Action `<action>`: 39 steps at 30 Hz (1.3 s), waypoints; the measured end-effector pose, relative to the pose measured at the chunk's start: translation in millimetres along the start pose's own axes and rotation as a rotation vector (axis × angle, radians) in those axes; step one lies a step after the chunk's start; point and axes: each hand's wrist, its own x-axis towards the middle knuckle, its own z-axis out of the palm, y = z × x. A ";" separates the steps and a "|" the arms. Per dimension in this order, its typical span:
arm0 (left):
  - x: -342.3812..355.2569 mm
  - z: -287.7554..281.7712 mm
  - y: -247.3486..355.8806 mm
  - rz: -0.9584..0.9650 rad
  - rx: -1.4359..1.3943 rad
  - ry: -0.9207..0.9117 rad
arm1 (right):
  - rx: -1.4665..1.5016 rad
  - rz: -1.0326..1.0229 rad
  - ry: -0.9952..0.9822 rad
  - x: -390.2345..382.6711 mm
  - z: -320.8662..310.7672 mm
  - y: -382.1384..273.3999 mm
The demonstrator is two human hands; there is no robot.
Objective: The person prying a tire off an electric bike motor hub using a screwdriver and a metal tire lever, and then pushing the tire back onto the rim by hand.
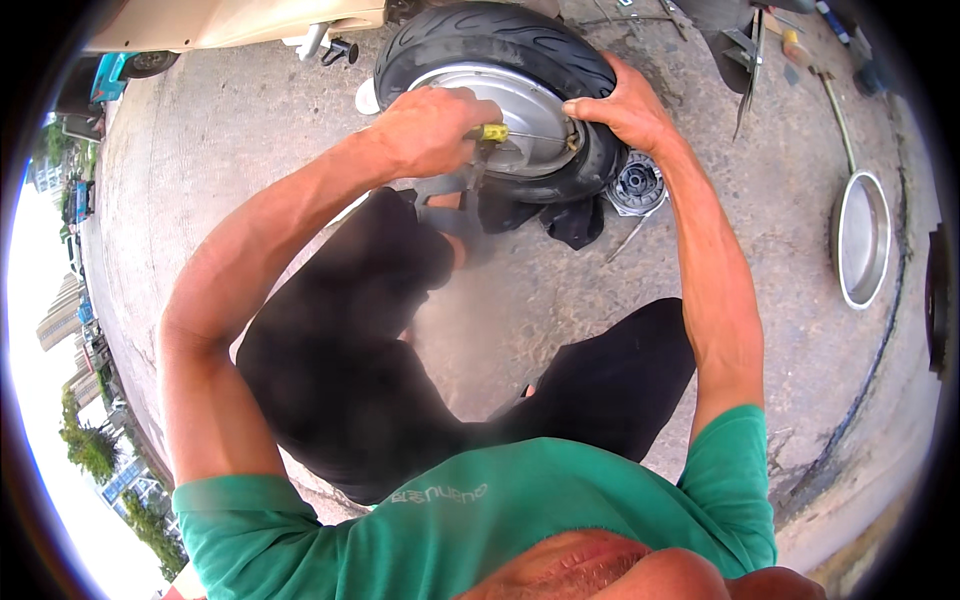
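Observation:
A black scooter tire [480, 32] on a silver metal wheel [470, 80] stands tilted near the top of the view. My left hand [430, 130] is closed round a yellow-handled tool [489, 132] with a thin metal shaft, which lies across the wheel's face toward a small brass-coloured fitting [572, 143] near the rim. My right hand [632, 118] grips the tire's right side, thumb toward the rim. A round metal hub part [637, 180] lies just right of the tire, with dark cloth [572, 222] below the wheel.
My bent legs [340, 350] frame the concrete ground [760, 350]. An oval metal pan [862, 238] and a long-handled tool [835, 115] are at right. Scattered tools and dark panels [745, 60] sit top right. A beige vehicle body [220, 25] is top left; vehicles and trees beyond at left.

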 end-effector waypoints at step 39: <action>66.7 -10.8 -1.1 0.146 -0.128 -0.325 | 0.033 0.092 -0.022 6.1 -1.9 3.1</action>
